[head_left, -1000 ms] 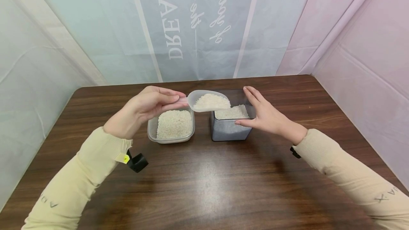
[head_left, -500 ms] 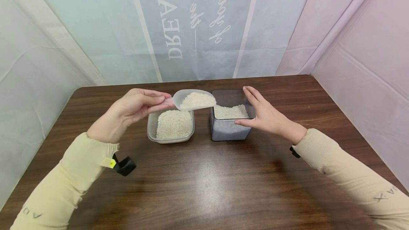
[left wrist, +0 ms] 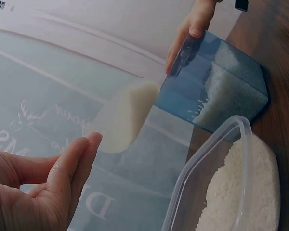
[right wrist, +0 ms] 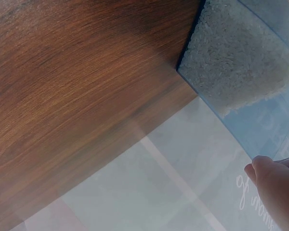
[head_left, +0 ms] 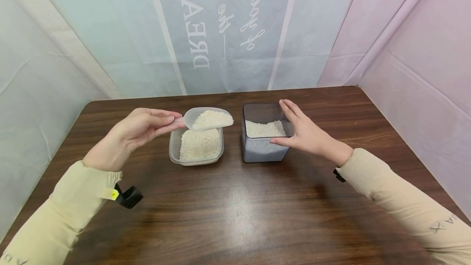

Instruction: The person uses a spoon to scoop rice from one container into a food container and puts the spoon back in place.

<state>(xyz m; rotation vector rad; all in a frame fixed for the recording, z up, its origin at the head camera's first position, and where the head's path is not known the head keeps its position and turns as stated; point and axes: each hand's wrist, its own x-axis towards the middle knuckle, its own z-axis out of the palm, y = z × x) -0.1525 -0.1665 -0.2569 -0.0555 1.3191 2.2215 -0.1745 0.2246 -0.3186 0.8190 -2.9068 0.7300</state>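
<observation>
My left hand (head_left: pixel 141 128) pinches the handle of a translucent white scoop (head_left: pixel 189 116) between thumb and fingers. White rice (head_left: pixel 211 119) fills part of the scoop, held nearly level above the far side of a shallow clear plastic tub (head_left: pixel 171 150). That tub, seen also in the left wrist view, has a mound of rice (left wrist: pixel 255 183) in it. My right hand (head_left: pixel 307 132) grips the right side of a grey see-through rice bin (head_left: pixel 263 150), thumb at the front rim and fingers toward the back. Rice (right wrist: pixel 236 57) lies inside the bin, below its rim.
Both containers stand apart on a dark wooden table (head_left: pixel 235 212). Behind the table hangs a pale blue printed curtain (head_left: pixel 235 32), and light cloth hangs at both sides. A black wrist camera (head_left: pixel 129 196) sits below my left cuff.
My left hand has carried the loaded scoop leftward, from over the rice bin to over the tub. The right hand has stayed on the bin.
</observation>
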